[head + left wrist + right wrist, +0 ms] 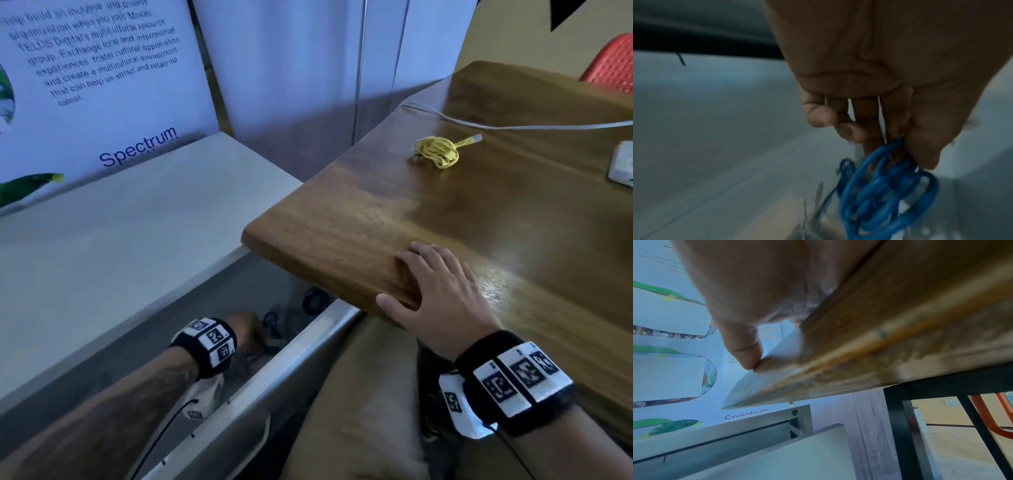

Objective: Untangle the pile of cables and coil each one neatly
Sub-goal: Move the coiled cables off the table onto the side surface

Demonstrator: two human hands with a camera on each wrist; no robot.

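One blue cable [885,191] in left hand [879,81] inside open drawer [308,346].

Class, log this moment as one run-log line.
left hand: grips blue cable in drawer | right hand: rests on table | yellow cable: bundled

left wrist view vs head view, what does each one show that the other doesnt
Only the left wrist view shows the blue cable pinched in the left hand, its colour plain.

Only the head view shows the yellow cable bundled on the wooden table, a grey cable behind it, and the right hand flat on the table's edge.

Both show the left hand down in the open drawer.
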